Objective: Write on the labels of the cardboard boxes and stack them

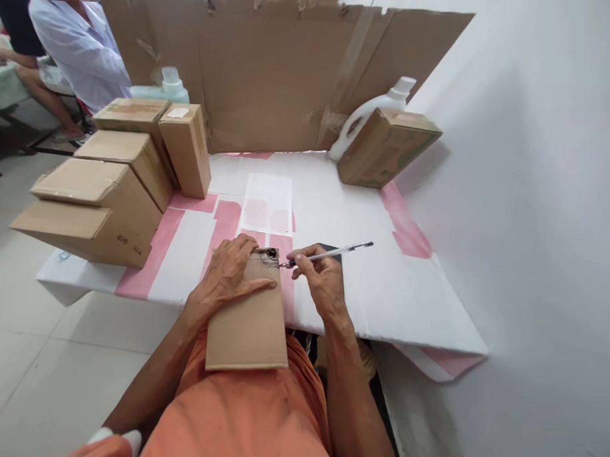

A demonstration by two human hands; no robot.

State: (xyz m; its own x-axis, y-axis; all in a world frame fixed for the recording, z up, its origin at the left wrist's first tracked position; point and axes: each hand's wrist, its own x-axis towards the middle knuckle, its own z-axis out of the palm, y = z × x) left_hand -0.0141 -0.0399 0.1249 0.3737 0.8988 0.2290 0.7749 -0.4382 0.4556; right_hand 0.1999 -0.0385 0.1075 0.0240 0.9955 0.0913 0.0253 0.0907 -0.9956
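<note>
A flat piece of brown cardboard (249, 326) leans from the table edge down toward my lap. My left hand (228, 276) lies spread over its upper left part, thumb stretched across it. Near the top right corner of the cardboard are dark scribbled pen marks (268, 257). My right hand (323, 279) grips a slim pen (341, 250) with a clear barrel, its tip at the marks by the cardboard's right edge. Partly hidden behind the right hand is a dark flat object (334, 251) whose kind I cannot tell.
Several cardboard boxes (101, 181) stand at the left, with a pale bottle (172, 85) behind. At the right, another box (388, 148) leans on a white jug (361, 117). A white sheet (267, 202) lies mid-table before a tall cardboard panel (275, 74). People (81, 47) sit beyond.
</note>
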